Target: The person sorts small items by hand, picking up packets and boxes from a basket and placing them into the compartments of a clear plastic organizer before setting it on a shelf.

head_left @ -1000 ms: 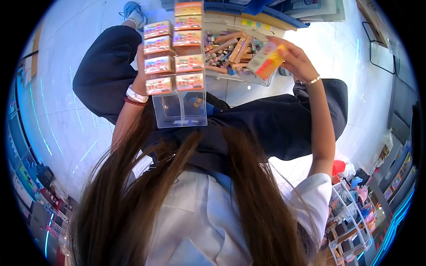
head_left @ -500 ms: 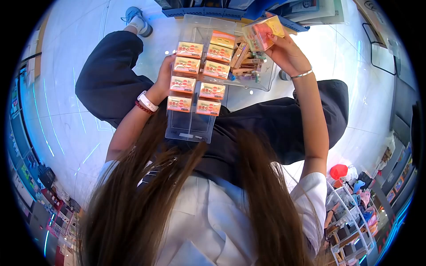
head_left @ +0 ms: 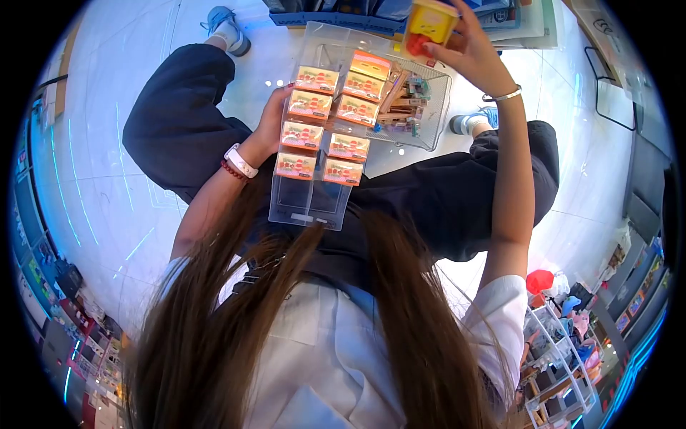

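My left hand (head_left: 275, 118) grips the left side of a clear plastic display case (head_left: 289, 200), tilted over my lap. Two columns of small orange and cream boxes (head_left: 309, 105) sit in its compartments; the lowest part of the case holds none. Up at the right, my right hand (head_left: 464, 46) holds a small yellow and red box (head_left: 431, 25) between thumb and fingers, away from the case. Behind the case's right side, a wire basket (head_left: 437, 107) on the floor holds wooden pieces (head_left: 401, 100) and small colourful packets.
Blue bins (head_left: 336, 20) stand along the top edge, with flat plastic packages (head_left: 536, 25) to their right. My legs (head_left: 175, 118) are spread on the pale tiled floor (head_left: 89, 179). A white rack (head_left: 561, 357) with assorted goods is at the lower right.
My right hand has risen with the yellow and red box, away from the basket, and turned it. The display case has shifted slightly right at its top. More of the basket shows.
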`<state>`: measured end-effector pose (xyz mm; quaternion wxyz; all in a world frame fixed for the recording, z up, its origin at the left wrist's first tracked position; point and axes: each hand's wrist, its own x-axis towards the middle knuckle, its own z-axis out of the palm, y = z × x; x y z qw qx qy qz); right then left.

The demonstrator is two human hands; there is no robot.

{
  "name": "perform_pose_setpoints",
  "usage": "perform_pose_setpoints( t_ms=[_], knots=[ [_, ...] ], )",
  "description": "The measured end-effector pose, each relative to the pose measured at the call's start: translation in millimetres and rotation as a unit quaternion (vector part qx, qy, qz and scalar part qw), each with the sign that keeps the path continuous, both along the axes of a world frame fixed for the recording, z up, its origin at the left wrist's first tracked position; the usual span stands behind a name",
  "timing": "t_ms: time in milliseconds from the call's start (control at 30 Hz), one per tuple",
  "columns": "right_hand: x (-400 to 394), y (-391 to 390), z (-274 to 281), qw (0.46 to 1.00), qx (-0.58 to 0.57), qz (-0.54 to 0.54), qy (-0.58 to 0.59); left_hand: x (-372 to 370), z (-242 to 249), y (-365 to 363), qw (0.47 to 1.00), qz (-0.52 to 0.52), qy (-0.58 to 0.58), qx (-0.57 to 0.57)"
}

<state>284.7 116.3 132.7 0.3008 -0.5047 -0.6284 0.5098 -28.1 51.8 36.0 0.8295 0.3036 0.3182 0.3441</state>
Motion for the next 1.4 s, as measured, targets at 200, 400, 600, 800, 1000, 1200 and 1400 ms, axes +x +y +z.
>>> perform_pose_setpoints(
  t_ms=[200, 400, 600, 800, 1000, 1200, 1400],
  knots=[
    [-28.1, 0.7, 11.5, 0.972, 0.150, 0.082, -0.160, 1.5, 4.5, -0.1, 1.000, -0.014, 0.020, 0.006],
    [-32.8, 11.1, 2.9, 0.892, 0.221, 0.133, -0.372, -3.4, -11.0, 7.7, 0.988, -0.030, -0.051, -0.142],
    [-44.4, 20.9, 9.3, 0.866, 0.288, 0.233, -0.337, -0.7, -2.8, 2.4, 0.999, -0.022, 0.010, -0.026],
    [-62.2, 28.8, -6.0, 0.908, 0.218, 0.206, -0.294, 2.4, 1.3, -1.8, 0.999, -0.009, 0.035, 0.026],
    [-72.5, 18.7, -0.5, 0.956, 0.190, 0.162, -0.157, -1.3, -3.9, -0.2, 1.000, -0.009, 0.022, 0.012],
    [-103.2, -12.3, -7.3, 0.873, 0.362, 0.197, -0.260, -3.1, -22.7, 12.6, 0.970, -0.049, -0.116, -0.210],
    [-112.0, -25.6, -22.3, 0.882, 0.309, 0.173, -0.310, -4.7, -33.1, 12.5, 0.964, -0.029, -0.112, -0.239]
  ],
)
